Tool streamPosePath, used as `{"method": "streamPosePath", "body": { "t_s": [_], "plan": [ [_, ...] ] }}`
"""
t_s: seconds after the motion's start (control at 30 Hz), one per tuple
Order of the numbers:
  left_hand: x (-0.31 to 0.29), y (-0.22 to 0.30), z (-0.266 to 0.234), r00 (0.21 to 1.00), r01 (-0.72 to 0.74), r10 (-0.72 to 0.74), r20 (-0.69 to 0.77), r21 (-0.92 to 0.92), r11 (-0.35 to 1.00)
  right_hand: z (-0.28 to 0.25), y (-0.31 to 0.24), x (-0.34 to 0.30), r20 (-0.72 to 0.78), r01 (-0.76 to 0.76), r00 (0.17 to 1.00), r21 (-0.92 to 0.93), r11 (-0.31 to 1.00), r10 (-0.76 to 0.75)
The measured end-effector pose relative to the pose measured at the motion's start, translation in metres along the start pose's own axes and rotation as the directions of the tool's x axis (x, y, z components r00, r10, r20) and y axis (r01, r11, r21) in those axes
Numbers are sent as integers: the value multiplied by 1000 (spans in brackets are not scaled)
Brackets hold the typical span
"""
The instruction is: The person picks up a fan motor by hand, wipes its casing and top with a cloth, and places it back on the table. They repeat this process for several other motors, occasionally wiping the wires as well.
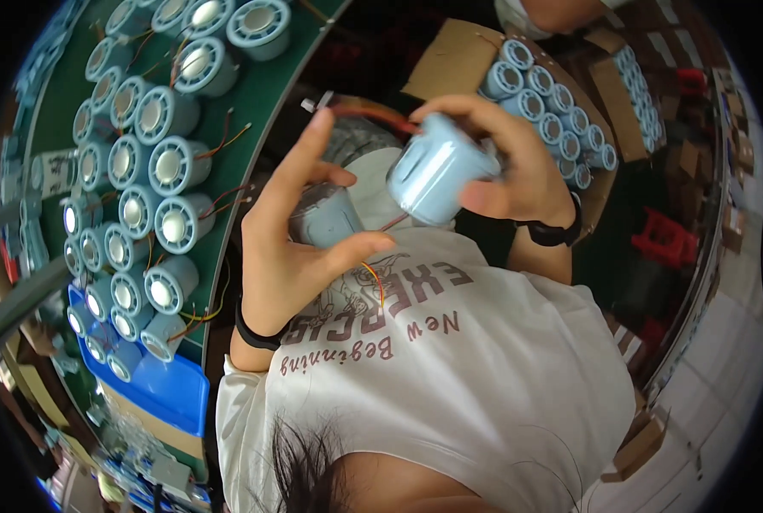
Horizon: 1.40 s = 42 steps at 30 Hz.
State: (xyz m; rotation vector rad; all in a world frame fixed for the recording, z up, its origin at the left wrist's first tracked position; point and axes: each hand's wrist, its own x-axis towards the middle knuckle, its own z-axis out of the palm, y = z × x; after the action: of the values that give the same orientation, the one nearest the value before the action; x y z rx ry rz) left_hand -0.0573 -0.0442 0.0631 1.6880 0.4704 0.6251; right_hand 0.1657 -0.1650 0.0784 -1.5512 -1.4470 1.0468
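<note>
My right hand [518,162] grips a light-blue cylinder [437,171] with slots in its side, tilted in front of my chest and a little blurred. Red and dark wires [369,113] run from its top toward a small white connector [310,104]. My left hand [279,231] curves around a second light-blue cylinder [330,221], partly hidden by the fingers. Its index finger points up near the connector, and its thumb stretches toward the right. Thin orange and yellow wires [375,278] hang below that thumb.
On the left, a green-topped bench [262,94] bears rows of similar cylinders [176,224] with loose wires. A blue tray [176,393] sits at its near end. Cardboard boxes [450,60] with more cylinders [531,104] stand at the far right, near a red stool [664,238].
</note>
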Motion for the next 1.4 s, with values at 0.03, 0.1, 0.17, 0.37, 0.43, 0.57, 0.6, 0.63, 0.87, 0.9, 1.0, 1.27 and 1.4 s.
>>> {"method": "streamPosePath", "body": {
  "t_s": [0.03,0.1,0.17,0.37,0.43,0.57,0.6,0.63,0.87,0.9,1.0,1.27,1.4],
  "plan": [
    [3,-3,3,998,62,-63,-14,-91,994,-3,5,-22,-142,-22,989,50,998,29],
    [10,-12,15,992,98,-91,85,-91,991,-3,12,-61,-394,-32,914,157,987,92],
    [11,-23,29,963,191,-177,204,-52,980,0,12,-79,-308,-55,942,243,969,131],
    [19,-54,63,747,558,-276,605,-345,754,30,21,-93,-266,177,964,664,727,8],
    [21,-58,64,690,640,-338,640,-320,699,26,27,-90,-276,196,961,599,776,-29],
    [20,-56,64,699,595,-330,635,-259,761,27,31,-74,-416,198,909,394,898,-18],
    [20,-52,61,711,571,-265,651,-315,758,26,29,-72,-548,135,833,324,936,70],
    [20,-48,59,722,547,-198,663,-371,750,25,28,-69,-670,56,729,264,963,141],
    [20,-52,53,762,433,-95,640,-396,810,40,34,-35,-733,332,670,437,836,118],
    [19,-58,50,767,423,-95,635,-389,818,40,32,-35,-804,480,581,460,747,122],
    [13,-71,39,781,503,-157,605,-459,733,-11,49,-61,-754,726,628,478,494,-194],
    [30,-62,21,774,633,-338,535,-668,392,-82,108,-191,-891,-896,105,109,431,443],
    [37,-56,19,800,597,-357,482,-693,403,-96,196,-231,-850,-831,189,128,541,491]
  ]
}}
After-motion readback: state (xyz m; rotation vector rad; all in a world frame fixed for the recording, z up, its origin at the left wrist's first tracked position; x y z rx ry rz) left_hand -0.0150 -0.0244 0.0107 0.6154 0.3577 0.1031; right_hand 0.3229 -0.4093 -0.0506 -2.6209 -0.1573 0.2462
